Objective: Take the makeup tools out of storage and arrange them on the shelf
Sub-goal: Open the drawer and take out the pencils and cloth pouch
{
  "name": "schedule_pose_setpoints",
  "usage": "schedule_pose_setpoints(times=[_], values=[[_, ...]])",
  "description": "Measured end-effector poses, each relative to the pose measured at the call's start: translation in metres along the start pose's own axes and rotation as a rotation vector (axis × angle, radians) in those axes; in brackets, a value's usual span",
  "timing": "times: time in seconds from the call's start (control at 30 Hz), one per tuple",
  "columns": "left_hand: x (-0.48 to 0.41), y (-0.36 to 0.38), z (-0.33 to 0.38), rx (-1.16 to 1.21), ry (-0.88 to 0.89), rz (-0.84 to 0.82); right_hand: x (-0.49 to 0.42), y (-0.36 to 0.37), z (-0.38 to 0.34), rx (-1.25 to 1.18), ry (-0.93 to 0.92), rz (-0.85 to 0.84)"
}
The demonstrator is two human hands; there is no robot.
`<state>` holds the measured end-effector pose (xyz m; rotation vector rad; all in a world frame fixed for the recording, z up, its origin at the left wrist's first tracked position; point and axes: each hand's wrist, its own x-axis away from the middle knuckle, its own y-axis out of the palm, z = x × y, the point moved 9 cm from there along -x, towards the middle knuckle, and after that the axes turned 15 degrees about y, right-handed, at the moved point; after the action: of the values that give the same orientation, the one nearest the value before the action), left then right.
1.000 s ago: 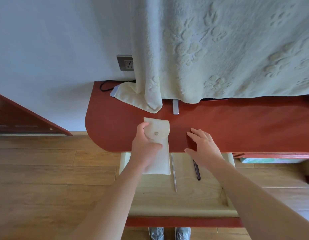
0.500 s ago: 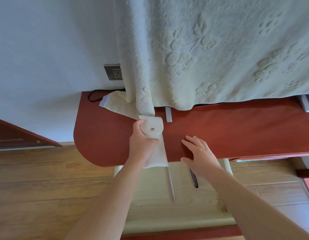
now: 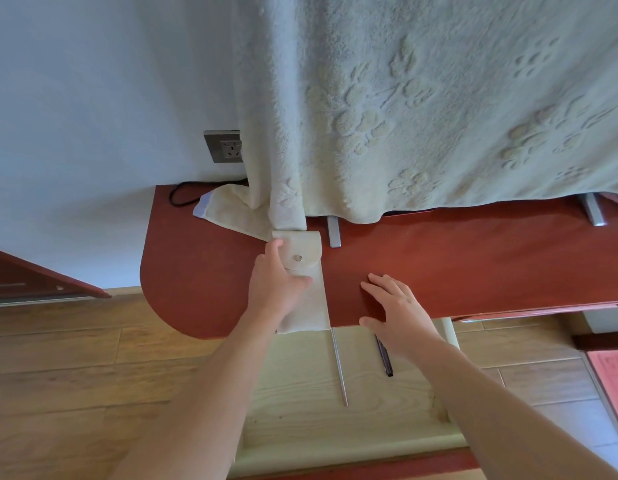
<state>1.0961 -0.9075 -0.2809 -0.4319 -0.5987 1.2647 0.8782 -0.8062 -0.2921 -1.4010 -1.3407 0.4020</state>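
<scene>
So the thing you were moving was a long cream fabric pouch [image 3: 316, 306]. It looked soft and felt-like, a narrow rectangle with a rounded flap folded over the top and one small metal snap [image 3: 299, 258] in the middle of that flap. It lay flat on the smooth, reddish-brown tabletop [image 3: 473, 265] with the rounded corner. Its flap end touched the hanging fold of the fluffy cream blanket with raised paw prints [image 3: 404, 116], and its bottom end just poked past the front edge.

Your left hand [image 3: 276, 289] was grasping the pouch, thumb up along the left side of the flap and fingers laid across the body. Your right hand [image 3: 399, 313] was released, flat with fingers spread on the front edge of the tabletop, just beside the pouch and not touching it.

Below that, the pale wood-grain drawer [image 3: 300, 393] stood pulled out. A thin silver metal rod [image 3: 339, 368] and a dark slim pen-shaped tool [image 3: 384, 358] lay in it, the second partly under your right wrist. Further back were a grey wall socket [image 3: 226, 147], a black cable [image 3: 177, 192] and a flat silver metal foot [image 3: 334, 232] right next to the flap.

Compared with a second ago, the pouch had gone from hanging half over the drawer to sitting well back on the tabletop against the blanket. Your right hand had barely moved.
</scene>
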Motion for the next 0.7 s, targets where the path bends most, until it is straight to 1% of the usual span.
schedule_pose_setpoints(times=[0.5, 0.7], values=[[0.005, -0.003, -0.004, -0.122, 0.065, 0.008, 0.001, 0.0, 0.001, 0.023, -0.008, 0.004], [0.032, -0.019, 0.002, -0.172, 0.047, 0.102, 0.001, -0.001, -0.001, 0.016, -0.028, -0.001]])
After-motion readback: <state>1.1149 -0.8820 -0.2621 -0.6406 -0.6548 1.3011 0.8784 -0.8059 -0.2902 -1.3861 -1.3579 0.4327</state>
